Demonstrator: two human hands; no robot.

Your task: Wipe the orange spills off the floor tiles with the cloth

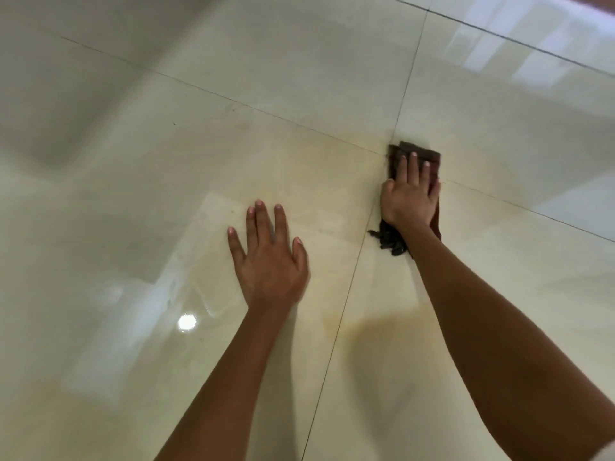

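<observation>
My right grip (411, 196) presses flat-fingered on the cloth (393, 241) at the tile corner, left grip (270, 257) splayed on the floor (133, 201).

The right hand (409, 197) hides the middle of the cloth (417, 148); both forearms (233, 377) leave the frame.

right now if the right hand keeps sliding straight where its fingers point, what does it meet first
The way looks free as far as the picture shows: beyond the right hand and the cloth under it lies only bare floor tile, then a grout line.
</observation>
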